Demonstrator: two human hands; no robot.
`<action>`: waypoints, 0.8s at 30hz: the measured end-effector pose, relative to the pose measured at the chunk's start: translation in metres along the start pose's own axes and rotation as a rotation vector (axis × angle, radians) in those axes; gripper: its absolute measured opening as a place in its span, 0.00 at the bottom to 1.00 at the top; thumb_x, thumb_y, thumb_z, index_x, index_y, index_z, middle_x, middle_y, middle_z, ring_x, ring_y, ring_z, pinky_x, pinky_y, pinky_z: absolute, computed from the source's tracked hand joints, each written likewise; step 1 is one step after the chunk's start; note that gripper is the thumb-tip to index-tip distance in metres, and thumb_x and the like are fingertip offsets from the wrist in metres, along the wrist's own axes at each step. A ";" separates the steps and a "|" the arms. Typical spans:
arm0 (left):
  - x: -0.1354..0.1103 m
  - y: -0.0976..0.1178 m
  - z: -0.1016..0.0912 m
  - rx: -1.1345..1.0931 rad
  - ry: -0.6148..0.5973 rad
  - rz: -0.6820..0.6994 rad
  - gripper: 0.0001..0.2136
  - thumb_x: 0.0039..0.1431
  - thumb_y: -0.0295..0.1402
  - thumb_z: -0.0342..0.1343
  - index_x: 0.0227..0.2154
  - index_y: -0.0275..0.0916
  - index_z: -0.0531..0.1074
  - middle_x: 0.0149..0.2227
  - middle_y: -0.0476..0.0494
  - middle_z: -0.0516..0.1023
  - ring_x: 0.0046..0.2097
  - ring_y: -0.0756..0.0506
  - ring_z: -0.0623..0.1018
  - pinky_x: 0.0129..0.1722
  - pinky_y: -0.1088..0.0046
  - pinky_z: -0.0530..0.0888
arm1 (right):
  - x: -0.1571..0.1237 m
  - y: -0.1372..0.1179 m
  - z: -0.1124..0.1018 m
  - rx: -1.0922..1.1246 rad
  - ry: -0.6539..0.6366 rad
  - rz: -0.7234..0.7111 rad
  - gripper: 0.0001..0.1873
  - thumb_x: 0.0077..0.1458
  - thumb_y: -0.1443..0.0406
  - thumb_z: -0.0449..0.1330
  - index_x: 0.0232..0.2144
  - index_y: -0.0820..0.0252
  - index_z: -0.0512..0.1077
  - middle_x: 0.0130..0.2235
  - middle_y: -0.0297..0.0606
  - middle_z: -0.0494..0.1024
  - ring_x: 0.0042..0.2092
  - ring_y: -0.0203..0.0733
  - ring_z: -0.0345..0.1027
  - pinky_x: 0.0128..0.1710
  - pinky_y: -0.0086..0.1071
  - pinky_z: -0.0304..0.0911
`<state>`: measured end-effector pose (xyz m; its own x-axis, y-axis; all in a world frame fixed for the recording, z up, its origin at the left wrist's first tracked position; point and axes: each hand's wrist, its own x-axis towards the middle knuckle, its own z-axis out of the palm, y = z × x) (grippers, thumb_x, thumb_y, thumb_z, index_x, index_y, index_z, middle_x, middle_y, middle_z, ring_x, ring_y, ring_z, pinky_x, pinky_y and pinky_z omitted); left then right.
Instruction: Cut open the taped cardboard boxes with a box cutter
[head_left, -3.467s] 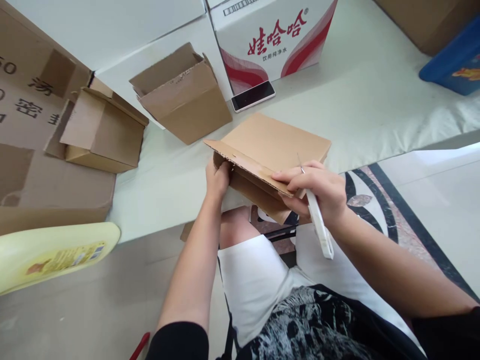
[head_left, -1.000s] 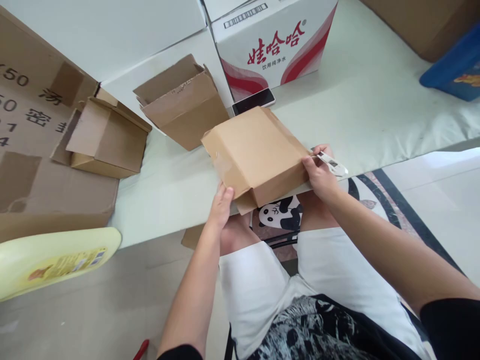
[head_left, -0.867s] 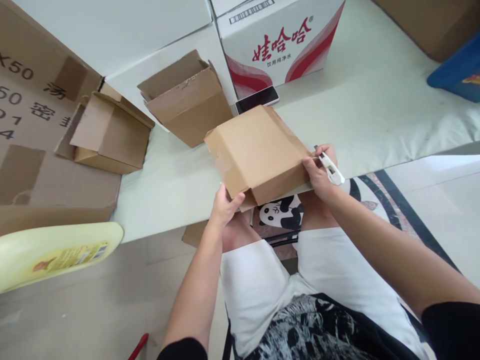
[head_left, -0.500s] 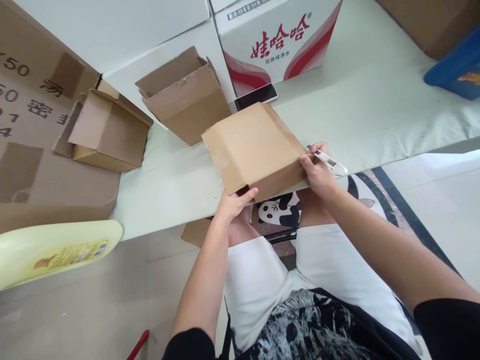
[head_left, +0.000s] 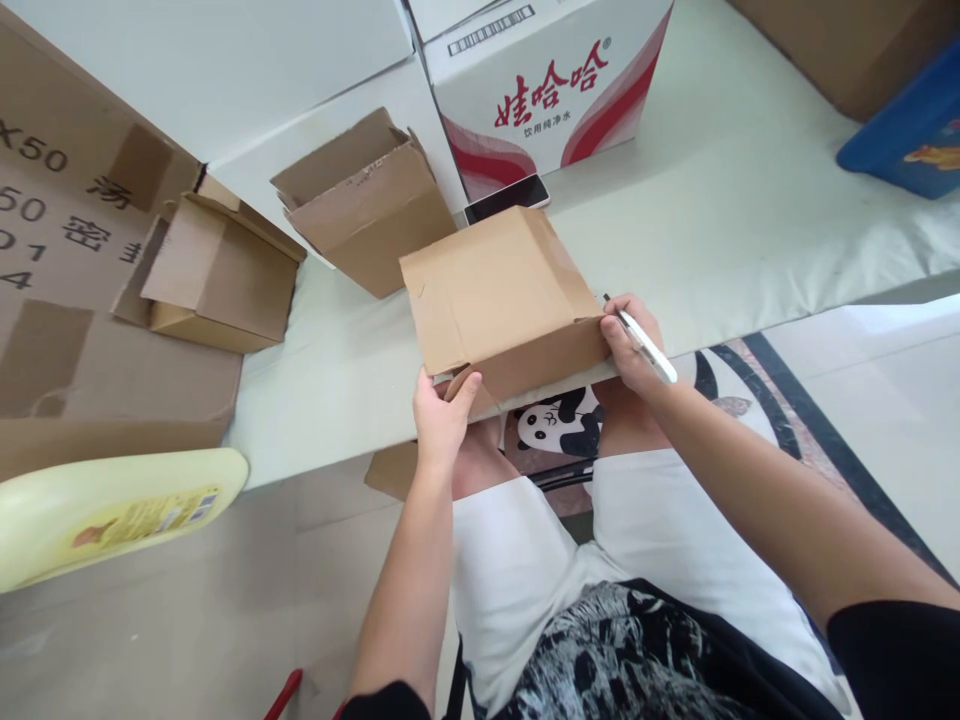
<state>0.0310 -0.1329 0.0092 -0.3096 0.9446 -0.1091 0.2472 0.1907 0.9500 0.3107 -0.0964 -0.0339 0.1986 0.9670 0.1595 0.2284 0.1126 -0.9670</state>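
Note:
A small brown cardboard box (head_left: 495, 290) rests on the near edge of the pale table (head_left: 750, 220), its closed flaps facing up. My left hand (head_left: 441, 415) grips the box's near left corner, thumb on the side wall and fingers under a lower flap. At the box's right near corner my right hand (head_left: 634, 345) presses against the wall while pinching a white utility knife (head_left: 646, 346) whose handle points right and toward me.
Two open brown boxes (head_left: 367, 205) (head_left: 217, 265) lie at the back left beside flattened cardboard (head_left: 67, 300). A white and red printed carton (head_left: 547, 80) stands behind, with a phone (head_left: 506, 198) at its foot. A blue bin (head_left: 911, 130) sits far right, a yellow bottle (head_left: 112, 510) near left.
The box has been turned from an open, tilted position to flaps-up on the table edge. My left hand slid along its near side to the left corner; the knife handle swung down.

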 end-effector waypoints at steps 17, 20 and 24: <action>0.008 -0.002 -0.050 -0.109 -0.208 -0.080 0.07 0.42 0.36 0.61 0.26 0.41 0.74 0.34 0.39 0.83 0.49 0.31 0.83 0.50 0.51 0.79 | 0.000 0.011 0.006 -0.006 0.123 0.039 0.22 0.62 0.44 0.50 0.26 0.51 0.64 0.26 0.34 0.63 0.31 0.44 0.59 0.32 0.39 0.57; 0.037 -0.012 -0.045 -0.050 -0.041 0.015 0.18 0.45 0.35 0.66 0.42 0.44 0.74 0.50 0.40 0.81 0.60 0.34 0.77 0.61 0.54 0.73 | 0.000 0.005 0.009 0.007 0.130 0.039 0.20 0.60 0.48 0.50 0.24 0.52 0.63 0.25 0.35 0.63 0.31 0.45 0.59 0.32 0.40 0.57; 0.063 -0.026 -0.030 -0.019 -0.101 0.088 0.29 0.41 0.39 0.75 0.47 0.43 0.72 0.57 0.38 0.77 0.65 0.33 0.73 0.64 0.56 0.70 | 0.002 0.000 0.009 0.021 0.095 0.049 0.19 0.58 0.48 0.51 0.22 0.52 0.63 0.24 0.35 0.61 0.30 0.44 0.56 0.32 0.40 0.58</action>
<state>-0.0226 -0.0863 -0.0136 -0.1932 0.9797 -0.0533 0.2520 0.1020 0.9623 0.3025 -0.0921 -0.0356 0.2985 0.9457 0.1288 0.1960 0.0714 -0.9780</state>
